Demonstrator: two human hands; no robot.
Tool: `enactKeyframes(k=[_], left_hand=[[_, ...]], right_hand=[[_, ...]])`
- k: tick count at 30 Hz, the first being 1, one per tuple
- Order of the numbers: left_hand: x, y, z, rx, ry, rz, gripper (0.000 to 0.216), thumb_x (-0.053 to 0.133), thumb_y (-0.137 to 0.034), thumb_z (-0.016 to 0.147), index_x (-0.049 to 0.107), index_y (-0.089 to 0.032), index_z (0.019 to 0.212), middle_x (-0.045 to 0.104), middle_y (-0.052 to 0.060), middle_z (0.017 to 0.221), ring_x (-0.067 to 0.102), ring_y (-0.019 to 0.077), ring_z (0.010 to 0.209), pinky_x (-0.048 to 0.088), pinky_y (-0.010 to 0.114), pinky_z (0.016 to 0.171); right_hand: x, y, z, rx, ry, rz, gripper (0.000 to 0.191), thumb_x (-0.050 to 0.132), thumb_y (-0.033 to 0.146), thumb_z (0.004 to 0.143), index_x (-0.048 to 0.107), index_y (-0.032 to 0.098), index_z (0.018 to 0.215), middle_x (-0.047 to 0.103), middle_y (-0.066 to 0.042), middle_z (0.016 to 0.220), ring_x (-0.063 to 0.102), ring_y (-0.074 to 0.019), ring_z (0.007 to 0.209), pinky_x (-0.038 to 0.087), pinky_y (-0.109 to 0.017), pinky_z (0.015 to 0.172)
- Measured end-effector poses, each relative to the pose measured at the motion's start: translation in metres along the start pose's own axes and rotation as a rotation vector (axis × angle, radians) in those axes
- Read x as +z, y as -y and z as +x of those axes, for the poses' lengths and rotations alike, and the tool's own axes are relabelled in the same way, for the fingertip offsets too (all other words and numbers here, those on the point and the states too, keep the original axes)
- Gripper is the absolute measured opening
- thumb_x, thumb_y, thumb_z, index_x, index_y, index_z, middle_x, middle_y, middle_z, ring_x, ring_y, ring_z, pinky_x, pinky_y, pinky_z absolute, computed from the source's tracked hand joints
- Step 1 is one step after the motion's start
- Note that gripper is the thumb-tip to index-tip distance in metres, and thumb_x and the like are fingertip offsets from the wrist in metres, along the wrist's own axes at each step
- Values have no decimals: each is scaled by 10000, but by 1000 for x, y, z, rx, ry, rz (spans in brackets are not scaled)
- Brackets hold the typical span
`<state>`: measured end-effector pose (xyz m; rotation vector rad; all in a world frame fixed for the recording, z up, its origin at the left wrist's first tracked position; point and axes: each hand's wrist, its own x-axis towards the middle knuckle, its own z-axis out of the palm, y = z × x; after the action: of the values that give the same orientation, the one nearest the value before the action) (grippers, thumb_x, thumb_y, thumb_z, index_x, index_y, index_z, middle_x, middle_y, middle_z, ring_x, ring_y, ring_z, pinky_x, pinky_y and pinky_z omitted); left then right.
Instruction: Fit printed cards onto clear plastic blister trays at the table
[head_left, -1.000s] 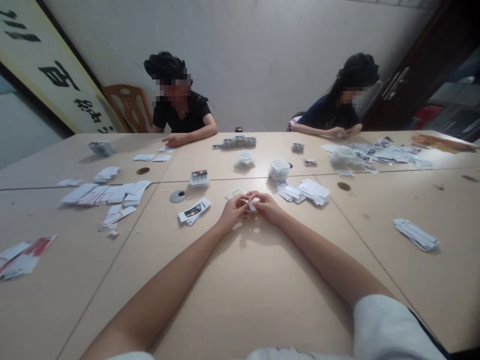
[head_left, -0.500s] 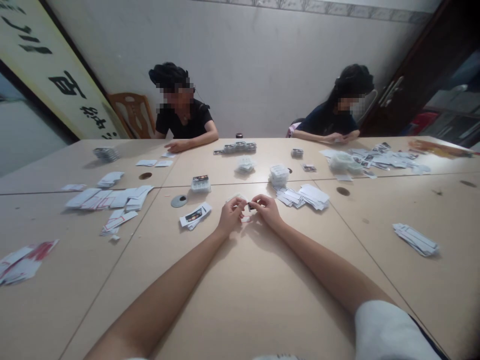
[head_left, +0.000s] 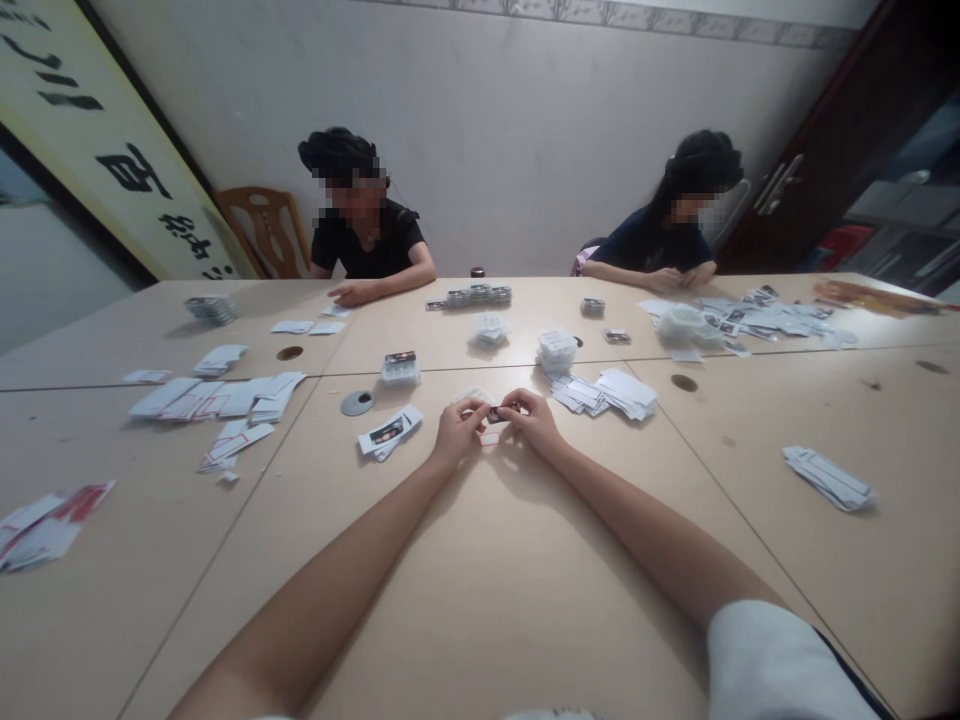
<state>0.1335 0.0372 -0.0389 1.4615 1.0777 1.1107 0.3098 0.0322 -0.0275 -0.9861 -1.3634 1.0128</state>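
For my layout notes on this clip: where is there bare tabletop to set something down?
Bare tabletop lies between the left forearm and right forearm, and between the right forearm and the stack of white strips. Crowded: around the left hand and right hand, with printed cards left, white slips right.

Office-like meeting room: large jointed table (head_left: 570,580), round cable holes (head_left: 684,383), calligraphy panel (head_left: 84,125), dark cabinet (head_left: 817,140).

Light dim, greyish. Soft glare on far tabletop (head_left: 544,300). Faint shadows beneath forearms (head_left: 360,545). Upper-right corner nearly black. Wall border (head_left: 660,17) bowed, distorted. Fine detail blurred.
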Motion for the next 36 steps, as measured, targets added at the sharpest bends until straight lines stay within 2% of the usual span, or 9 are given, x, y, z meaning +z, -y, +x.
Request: enactKeyframes(k=[9,14,19,21,24,26,28,32,36], left_hand=[[1,-3,0,22,52,-50,219,659,-328,959,651,-123,1036,670,32,927,646,132,744,575,286,665],[0,-9,-3,21,95,-90,225,669,-319,953,660,-125,1065,689,42,950,677,159,817,593,332,740],[-2,-13,-3,10,73,-132,238,681,-323,942,673,-125,1074,701,47,963,679,164,826,585,345,763],[-3,-14,-3,7,48,-153,294,721,-317,908,669,-133,1131,708,35,916,673,158,781,567,321,725],[-4,-16,-3,7,-3,-188,500,825,-336,788,646,-160,1220,723,10,812,659,147,712,516,267,667],[-3,-17,-4,7,-22,-201,553,862,-348,728,648,-167,1205,727,7,774,657,145,703,490,245,644],[-3,-17,-4,9,-22,-199,486,847,-346,750,657,-157,1155,721,10,782,657,147,713,493,247,638],[-3,-17,-4,13,6,-169,278,730,-335,897,661,-133,1075,692,18,850,652,141,718,545,283,659],[-3,-15,-3,10,25,-131,240,668,-339,952,661,-126,1063,689,41,942,667,151,788,581,315,712]], right_hand=[[2,2,-1,106,86,178,328,803,464,698,604,212,766,628,37,669,612,-137,552,447,-253,543],[-2,-2,3,144,75,266,335,841,444,672,614,211,755,631,49,628,567,-106,506,429,-232,525],[-5,-4,5,177,68,306,322,870,415,648,653,203,756,663,41,612,562,-103,484,435,-231,514],[-5,-3,4,193,64,314,329,876,419,642,667,199,770,696,24,641,568,-106,476,443,-237,509],[-5,-1,3,213,59,321,339,880,427,636,674,197,776,733,4,686,577,-107,471,453,-244,506],[-5,0,3,218,53,324,343,884,429,627,675,197,769,744,0,709,578,-105,472,462,-247,510],[-4,1,3,218,48,327,340,887,425,619,675,197,754,743,3,712,575,-101,473,464,-247,511],[-3,3,3,214,47,325,329,888,418,613,672,198,730,720,12,666,568,-103,472,457,-244,501],[-3,1,3,205,37,312,323,878,425,624,668,204,732,707,17,644,554,-105,452,437,-244,478]])
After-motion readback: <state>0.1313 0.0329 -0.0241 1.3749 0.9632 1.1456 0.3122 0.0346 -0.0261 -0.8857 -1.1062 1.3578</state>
